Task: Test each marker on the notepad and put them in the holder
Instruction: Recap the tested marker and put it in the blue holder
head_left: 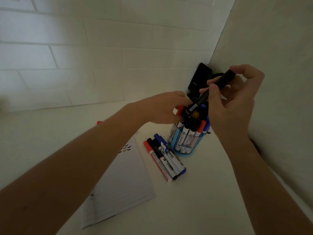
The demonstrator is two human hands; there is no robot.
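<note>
Pinches the black marker between thumb and fingertips of the right hand, tilted nose-down into the crowded blue holder, likely hunting a gap. Reaches the left hand in among the caps, seemingly to part them; cannot tell whether gripping one. Leaves loose markers lying between holder and notepad, probably untested

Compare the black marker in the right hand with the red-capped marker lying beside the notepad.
The black marker is held tilted above the holder by the right hand; the red-capped marker lies flat on the table, untouched. The black marker is mostly black; the red-capped marker mostly red. Both are slim markers.
</note>
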